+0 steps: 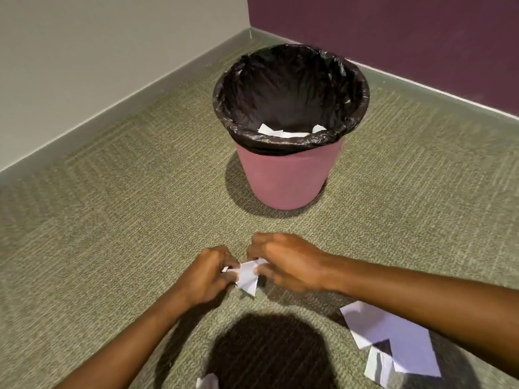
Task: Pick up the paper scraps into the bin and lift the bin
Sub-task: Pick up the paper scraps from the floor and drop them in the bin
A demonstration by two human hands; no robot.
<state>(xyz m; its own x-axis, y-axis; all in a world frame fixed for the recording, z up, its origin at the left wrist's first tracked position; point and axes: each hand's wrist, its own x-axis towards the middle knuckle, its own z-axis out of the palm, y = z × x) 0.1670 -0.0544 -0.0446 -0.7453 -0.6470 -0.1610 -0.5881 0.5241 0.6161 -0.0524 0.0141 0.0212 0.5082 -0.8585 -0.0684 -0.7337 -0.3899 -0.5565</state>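
- Paper scrap [248, 276], white, is pinched by both the left hand [209, 272] and the right hand [286, 262], fingers curled on it, low over green carpet [112, 220].
- Pink bin [286, 178] stands beyond the hands, with white scraps [283, 132] inside.
- Folded paper [393, 341] lies by the right forearm.

Green-grey carpet [112, 248] across the frame, pale grey wall [84, 66] upper left, purple wall [393, 37] upper right, grey-green baseboard [140, 99] along both, shadow [269, 352] bottom centre

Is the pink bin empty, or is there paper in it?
Not empty: white paper scraps lie inside the black-lined bin, near its front wall.
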